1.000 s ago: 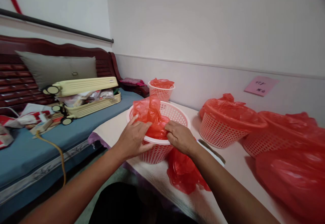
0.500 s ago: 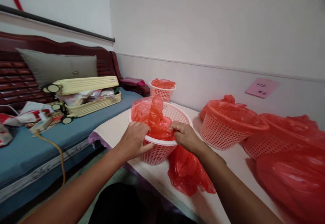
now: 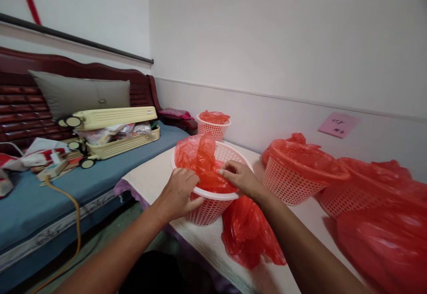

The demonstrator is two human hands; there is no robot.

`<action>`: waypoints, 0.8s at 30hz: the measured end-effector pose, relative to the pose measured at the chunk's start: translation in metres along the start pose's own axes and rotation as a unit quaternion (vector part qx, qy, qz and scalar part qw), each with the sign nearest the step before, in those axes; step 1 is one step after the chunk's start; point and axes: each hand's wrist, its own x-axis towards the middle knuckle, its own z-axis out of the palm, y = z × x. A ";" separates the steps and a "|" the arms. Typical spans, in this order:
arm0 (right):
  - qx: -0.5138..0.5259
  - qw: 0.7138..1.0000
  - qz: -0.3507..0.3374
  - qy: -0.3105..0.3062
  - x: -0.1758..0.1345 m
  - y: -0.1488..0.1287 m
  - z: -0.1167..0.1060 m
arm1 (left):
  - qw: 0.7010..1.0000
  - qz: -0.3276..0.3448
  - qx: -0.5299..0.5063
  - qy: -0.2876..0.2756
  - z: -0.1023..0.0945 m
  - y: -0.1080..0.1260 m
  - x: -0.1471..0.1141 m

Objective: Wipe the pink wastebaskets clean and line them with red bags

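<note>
A white perforated plastic basket stands on the table in front of me, with a crumpled red plastic bag inside it. My left hand is closed over the basket's near left rim, fingers inside and thumb outside; its fingertips are hidden. At the right side of the opening, my right hand pinches the red bag between bent fingers and thumb. Below my right wrist another piece of red plastic lies loosely on the table, against the basket.
Red-lined baskets stand along the right, with a smaller one behind. A white cloth covers the table. To the left, an open yellow suitcase lies on a blue-covered wooden bench. A pink note is on the wall.
My right hand has lifted slightly from the near rim toward the bag inside, its fingers less curled. My left hand stays at the rim. The whole view has shifted slightly.
</note>
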 end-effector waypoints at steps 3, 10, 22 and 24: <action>-0.079 0.996 -0.016 -0.042 0.001 0.003 0.008 | 1.000 0.005 -0.004 0.002 -0.002 0.001 -0.003; -0.079 0.996 -0.022 -0.024 -0.004 0.014 0.015 | 1.000 0.015 -0.009 0.001 -0.004 0.005 -0.011; -0.114 0.992 -0.059 0.008 -0.014 -0.006 0.021 | 1.000 0.011 -0.027 0.003 -0.008 0.007 -0.020; -0.136 0.988 -0.078 0.009 -0.012 -0.008 0.026 | 1.000 0.007 -0.030 0.003 -0.010 0.008 -0.024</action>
